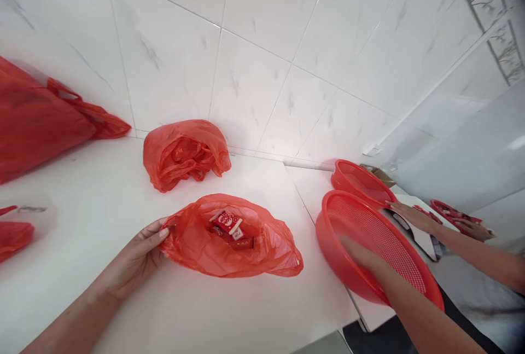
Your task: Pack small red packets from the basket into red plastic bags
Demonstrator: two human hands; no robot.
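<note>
Bag count: we count four red plastic bags on the white worktop [94, 190].
Large bag [36, 119]: upper left of the frame, full, against the tiled wall [262, 42]; no print that we can see.
Small bag [12, 236]: cut off by the left edge, lower down.
Left hand [141, 253]: lower left, fingers pinched on the rim of the open bag, holding its mouth wide.
Crumpled bag [184, 154]: left of centre, close to the wall, bunched up.
Open bag [262, 255]: centre of the frame, flat on the worktop, mouth up.
Packets [227, 222]: red and white, inside the open bag; we see white lettering on the top one but cannot read it, and we cannot count them surely.
Basket count: two round red mesh baskets, right of centre.
Near basket [324, 233]: tilted, at the worktop's edge.
Right hand [359, 253]: lies flat and unclenched on the mesh inside the near basket, gripping nothing.
Far basket [356, 179]: just behind the near one.
Co-worker's hands: two at the far right, one [410, 216] flat on a white object, the other [476, 229] by a red tray [449, 212].
</note>
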